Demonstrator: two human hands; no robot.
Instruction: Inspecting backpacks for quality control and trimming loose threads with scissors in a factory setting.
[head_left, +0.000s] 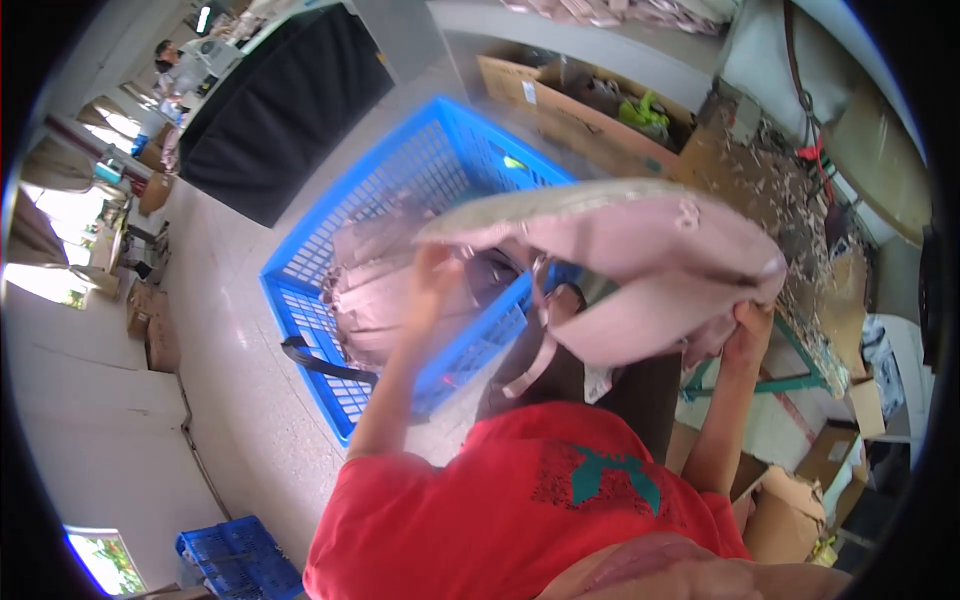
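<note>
So there's this floppy pink piece (620,222), maybe sewn fabric, held up in front of the wearer's red shirt (480,500), its left end over a blue plastic basket (470,130). Right hand (750,330) has hold of the right end, thumb on the near side and the fingers closed around the edge. Left hand (437,275) is up against the left end, but it's blurry and partly hidden, so can't tell how far those fingers are closed. A thin pink strap (535,370) dangles off the near side, with a white tag (598,384) hanging to its right. More pink pieces (375,300) are piled in the basket, and a black strap (325,365) hangs on its near left side. Over on the right is a worktable (760,180) covered in scraps, with an open cardboard box (590,118) on the far side. Far left: a black cloth cover (290,110) and another person (168,70). Blue crates (235,555) sit near left.
</note>
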